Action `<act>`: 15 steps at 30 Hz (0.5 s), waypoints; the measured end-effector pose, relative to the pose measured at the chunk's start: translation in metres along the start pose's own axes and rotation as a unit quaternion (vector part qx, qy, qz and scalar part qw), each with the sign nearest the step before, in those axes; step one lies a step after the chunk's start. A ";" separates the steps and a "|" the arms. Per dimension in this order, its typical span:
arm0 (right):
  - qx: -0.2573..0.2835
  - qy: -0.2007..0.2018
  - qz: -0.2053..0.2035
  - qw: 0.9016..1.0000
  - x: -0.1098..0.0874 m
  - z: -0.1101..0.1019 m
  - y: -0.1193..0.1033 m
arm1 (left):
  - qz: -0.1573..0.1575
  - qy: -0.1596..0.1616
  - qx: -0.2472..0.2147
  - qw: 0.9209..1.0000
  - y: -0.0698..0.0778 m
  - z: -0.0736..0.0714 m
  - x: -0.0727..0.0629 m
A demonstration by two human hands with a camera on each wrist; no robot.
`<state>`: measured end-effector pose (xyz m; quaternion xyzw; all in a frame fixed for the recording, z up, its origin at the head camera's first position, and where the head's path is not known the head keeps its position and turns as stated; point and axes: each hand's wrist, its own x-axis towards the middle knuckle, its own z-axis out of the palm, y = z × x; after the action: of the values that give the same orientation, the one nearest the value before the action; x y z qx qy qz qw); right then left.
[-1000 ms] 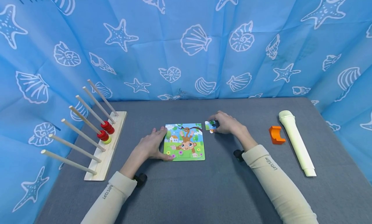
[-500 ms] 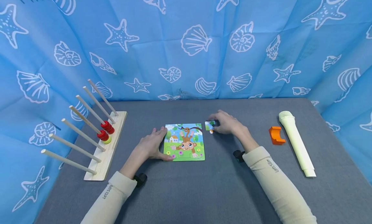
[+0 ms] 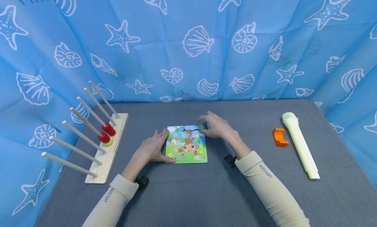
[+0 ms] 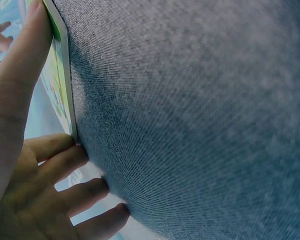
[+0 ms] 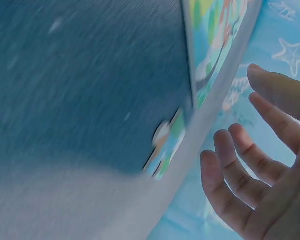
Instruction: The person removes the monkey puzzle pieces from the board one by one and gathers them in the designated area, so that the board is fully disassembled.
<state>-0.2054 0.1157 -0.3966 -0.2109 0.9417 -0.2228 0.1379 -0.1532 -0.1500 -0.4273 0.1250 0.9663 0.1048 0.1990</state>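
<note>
**Grey felt, a monkey puzzle, and two hands at its edges**

Grey fabric covers the table, and your monkey puzzle lies flat near its middle, a little toward the far edge. Your left hand rests against the puzzle's left edge, fingers straight and relaxed, thumb lying along the near-left corner; it steadies the board rather than grips it (the left wrist view shows the thumb flat along the board's thin side). Your right hand hovers at the puzzle's far-right corner with its fingers spread and loose, grasping nothing. In the right wrist view a small loose puzzle piece lies on the felt just beside the board's edge, apart from your fingers; that view is blurred, so you cannot tell whether the piece touches the board.

Toward the table's left edge stands a wooden peg rack with slanting dowels, red beads and a yellow-green one threaded low on two of them. Toward the right edge lie an orange block and, just beside it, a long white cylinder. A blue cloth printed with shells and starfish hangs behind.
</note>
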 end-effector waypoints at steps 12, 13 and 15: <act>0.014 -0.025 -0.025 0.999 0.013 0.017 -0.027 | 0.000 -0.003 -0.003 1.000 0.000 -0.001 0.000; 0.015 -0.027 -0.026 0.999 0.015 0.019 -0.029 | 0.001 -0.002 -0.005 1.000 0.000 -0.001 -0.001; 0.012 -0.030 -0.029 0.999 0.017 0.024 -0.032 | 0.003 -0.001 -0.007 1.000 0.000 -0.001 -0.001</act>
<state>-0.2005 0.0730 -0.4047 -0.2428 0.9280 -0.2316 0.1622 -0.1523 -0.1501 -0.4260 0.1264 0.9649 0.1123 0.2010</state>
